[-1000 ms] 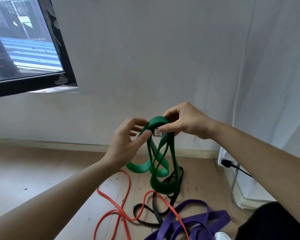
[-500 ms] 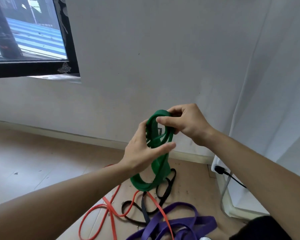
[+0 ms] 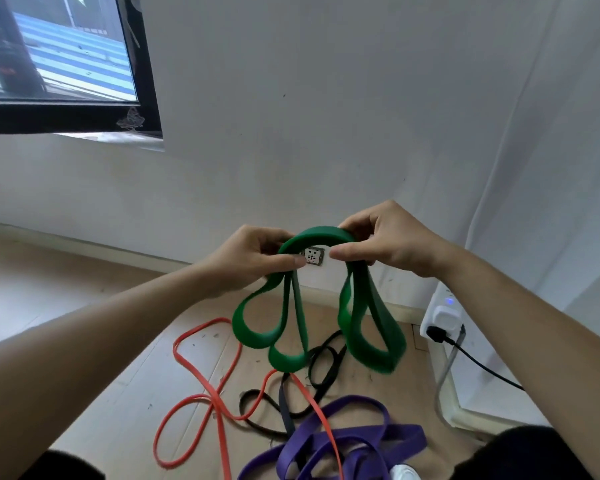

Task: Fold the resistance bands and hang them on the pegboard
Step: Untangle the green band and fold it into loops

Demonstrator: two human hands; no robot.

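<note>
Both forearms are showing bare from wrist to elbow, with no sleeves, watch, rings or bracelets on them. The left hand point(image 3: 253, 258) and right hand point(image 3: 392, 244) are wearing no gloves, and the fingers point(image 3: 343, 253) are showing short, plain nails. Dark clothing point(image 3: 520, 455) is appearing at the bottom corners, and a white shoe tip point(image 3: 404, 472) is peeking beside it.

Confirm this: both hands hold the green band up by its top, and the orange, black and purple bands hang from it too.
Not quite. In the head view both the left hand and right hand hold the green band by its top, but the orange band, black band and purple band lie on the floor.
</note>
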